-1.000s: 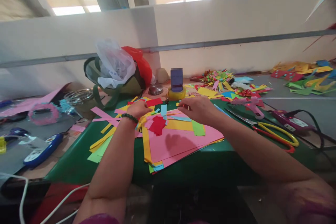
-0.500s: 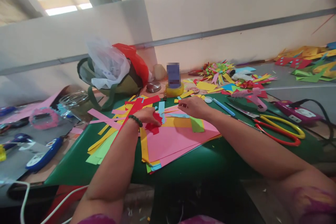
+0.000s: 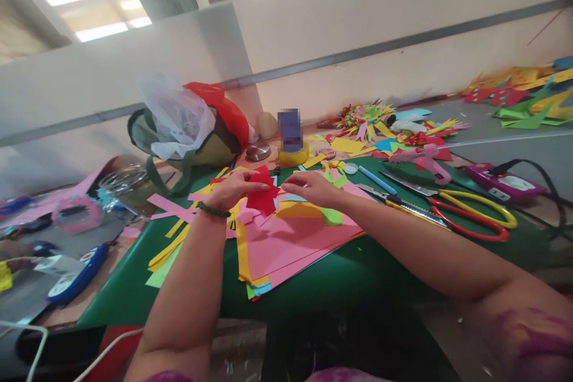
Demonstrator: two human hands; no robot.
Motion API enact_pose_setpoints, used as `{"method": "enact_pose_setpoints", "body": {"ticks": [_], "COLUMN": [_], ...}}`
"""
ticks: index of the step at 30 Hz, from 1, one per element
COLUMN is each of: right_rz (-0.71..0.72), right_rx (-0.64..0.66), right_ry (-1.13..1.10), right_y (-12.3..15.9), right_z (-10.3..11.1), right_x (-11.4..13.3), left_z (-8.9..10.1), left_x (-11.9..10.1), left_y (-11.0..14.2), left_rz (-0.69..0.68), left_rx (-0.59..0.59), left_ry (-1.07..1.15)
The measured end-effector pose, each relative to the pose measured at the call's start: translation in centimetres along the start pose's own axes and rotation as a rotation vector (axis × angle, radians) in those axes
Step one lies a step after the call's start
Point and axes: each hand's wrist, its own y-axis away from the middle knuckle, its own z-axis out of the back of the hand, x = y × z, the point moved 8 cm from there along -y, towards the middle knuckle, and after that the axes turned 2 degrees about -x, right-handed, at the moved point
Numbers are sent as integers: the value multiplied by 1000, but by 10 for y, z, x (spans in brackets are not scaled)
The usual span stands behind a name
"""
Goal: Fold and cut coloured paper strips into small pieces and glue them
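A cut piece of red paper [image 3: 263,196] is pinched in my left hand [image 3: 230,190], thumb on the near face, held over the paper stack. My right hand [image 3: 313,186] has its fingertips together at the right corner of that red piece. Beneath both hands lies a stack of pink sheets [image 3: 286,250], with orange, blue and green edges showing below. Small pink scraps [image 3: 255,215], an orange strip [image 3: 298,209] and a light green piece [image 3: 332,215] rest on top. Yellow strips [image 3: 168,250] and pink strips [image 3: 172,208] spread out to the left.
Large scissors [image 3: 474,209], a cutter knife [image 3: 416,212], a blue pen [image 3: 377,179] and a pink glue gun [image 3: 423,161] lie right, beside a purple power box [image 3: 505,182]. A green bag [image 3: 210,149] and yellow tape roll [image 3: 293,156] stand behind. A blue-white device [image 3: 76,274] lies left.
My left hand has lifted the red paper off the pile and turned it upright. My right hand has moved left to its edge. The view has shifted slightly, and the cutter knife shows more.
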Motion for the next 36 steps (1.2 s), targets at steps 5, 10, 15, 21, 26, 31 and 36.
{"method": "enact_pose_setpoints", "body": {"ticks": [5, 10, 15, 21, 26, 31, 36], "right_rz": [-157, -231, -152, -10, -37, -1, 19], "right_rx": [143, 68, 79, -89, -176, -148, -119], "right_ry": [-451, -593, -457, -176, -180, -9, 102], "right_y": [2, -2, -1, -3, -10, -10, -10], "right_z": [-29, -25, -19, 18, 34, 32, 31], "right_x": [-8, -17, -12, -7, -20, -21, -23], "left_z": [-31, -67, -75, -31, 64, 110, 67], "left_x": [-3, -6, -6, -5, -20, -10, 7], "left_y": [-4, -5, -5, -4, 19, 31, 8], "left_rz": [-41, -100, -135, -43, -199, -150, -5], "left_rx": [-35, 163, 205, -11, -427, -628, -250], "left_ry": [302, 514, 536, 574, 569, 334, -50]}}
